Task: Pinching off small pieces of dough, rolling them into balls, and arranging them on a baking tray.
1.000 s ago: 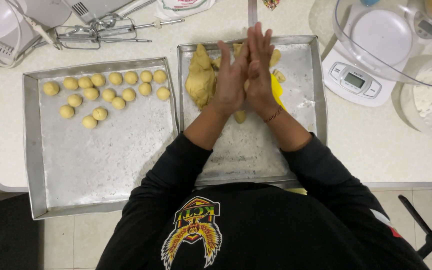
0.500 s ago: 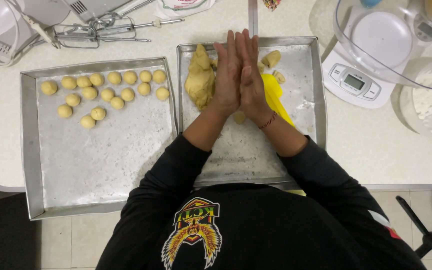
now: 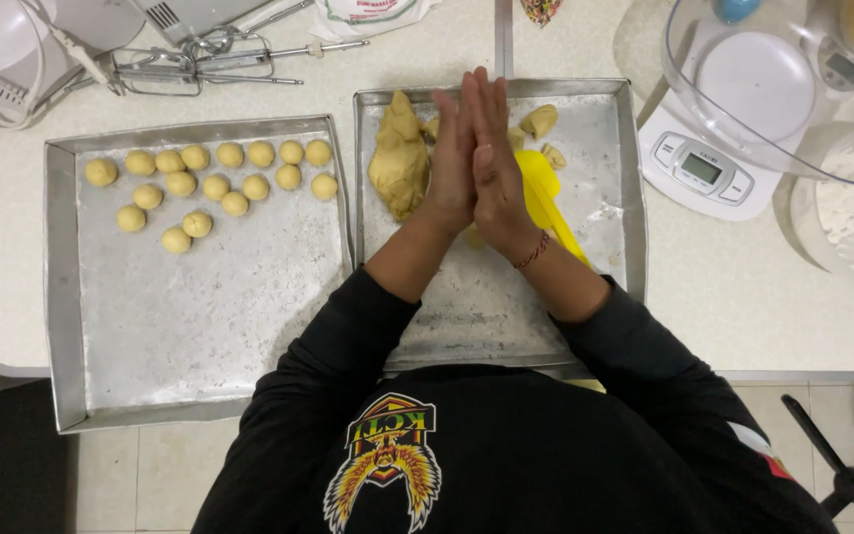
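Two metal baking trays, the left tray (image 3: 61, 297) and the right tray (image 3: 605, 129). Fourteen rolled dough balls (image 3: 212, 186). One big dough lump (image 3: 399, 158). One kitchen scale (image 3: 699, 168). Two mixer beaters (image 3: 205, 64).

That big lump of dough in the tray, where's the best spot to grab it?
Probably around its wide lower half, coming from the left side. The dough lump lies lengthwise along the left wall of the right tray, narrow at the top and fatter below. The left hand and right hand, pressed palm to palm, crowd its right side.
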